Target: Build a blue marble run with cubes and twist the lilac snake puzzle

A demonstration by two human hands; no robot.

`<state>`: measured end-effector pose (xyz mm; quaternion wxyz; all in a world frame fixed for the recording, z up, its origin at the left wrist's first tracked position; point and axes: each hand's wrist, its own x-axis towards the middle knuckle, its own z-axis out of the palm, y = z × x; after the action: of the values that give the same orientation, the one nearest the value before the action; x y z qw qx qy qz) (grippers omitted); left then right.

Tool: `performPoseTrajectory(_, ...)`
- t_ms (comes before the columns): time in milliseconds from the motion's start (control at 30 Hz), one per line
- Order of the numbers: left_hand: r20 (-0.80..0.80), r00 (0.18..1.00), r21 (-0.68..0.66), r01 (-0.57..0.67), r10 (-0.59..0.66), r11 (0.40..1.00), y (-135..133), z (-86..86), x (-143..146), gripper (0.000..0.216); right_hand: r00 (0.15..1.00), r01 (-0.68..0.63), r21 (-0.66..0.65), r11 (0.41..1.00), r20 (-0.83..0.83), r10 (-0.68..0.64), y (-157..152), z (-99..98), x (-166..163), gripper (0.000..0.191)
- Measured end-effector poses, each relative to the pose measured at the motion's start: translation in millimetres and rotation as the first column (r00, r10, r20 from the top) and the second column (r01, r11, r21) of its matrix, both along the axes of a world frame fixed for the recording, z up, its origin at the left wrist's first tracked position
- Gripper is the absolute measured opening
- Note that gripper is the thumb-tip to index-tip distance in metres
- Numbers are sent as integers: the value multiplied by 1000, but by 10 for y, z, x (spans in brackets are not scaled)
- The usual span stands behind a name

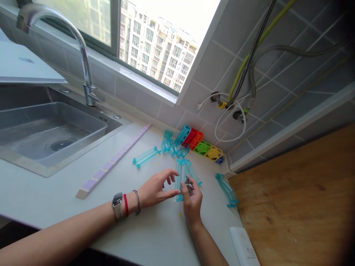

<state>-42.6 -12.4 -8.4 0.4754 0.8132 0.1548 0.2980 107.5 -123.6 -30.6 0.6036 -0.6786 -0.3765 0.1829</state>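
right hand [192, 203]: grasping a straight, see-through turquoise plastic track piece [182, 168] between thumb and fingers. left hand [159, 188]: loosely curled, thumb and fingers parted, tips at the piece's left edge; cannot tell whether they touch. held piece is over the middle of the white, smooth counter [149, 232], long side pointing away from the person.

edges: counter front edge runs below the left forearm; steel sink rim [74, 152] bounds the left; knotty brown wooden board [294, 199] bounds the right; grey tiled wall [172, 116] closes the back. room to move: white surface extends between the left hand and the long, narrow lilac strip with pale cross-bands [111, 163], also between the right hand and the s-shaped turquoise track [227, 190] beside the board.

behind the hands: curved turquoise tubes [167, 142], rounded and glossy, next to a row of openwork plastic blocks [203, 147] in turquoise, red, orange, green, yellow and blue. a second straight track [146, 156] lies to their left, flat, with widened ends.
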Motion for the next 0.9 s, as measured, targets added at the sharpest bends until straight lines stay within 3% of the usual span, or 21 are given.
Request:
performPoseTrajectory(100,-43,999,-10,6,-6,1000,9,0,13,34,1000,-26,-15,1000,4,26,-6,5,30,48)
performPoseTrajectory(300,-60,996,-152,51,-61,987,9,46,28,29,990,-125,21,992,-67,126,25,31,34,43)
performPoseTrajectory(533,63,998,-289,48,-32,956,180,-31,23,38,963,-112,80,990,-235,128,29,12,82,44)
performPoseTrajectory(600,48,999,-251,-4,16,968,226,-36,13,36,961,-96,88,991,-251,115,35,13,92,45)
performPoseTrajectory(700,-11,983,-44,-182,181,982,282,-12,-13,27,964,-37,105,994,-257,63,48,27,112,46)
performPoseTrajectory(900,-27,862,155,-496,506,854,432,49,-109,32,929,60,211,976,-369,23,42,89,207,42)
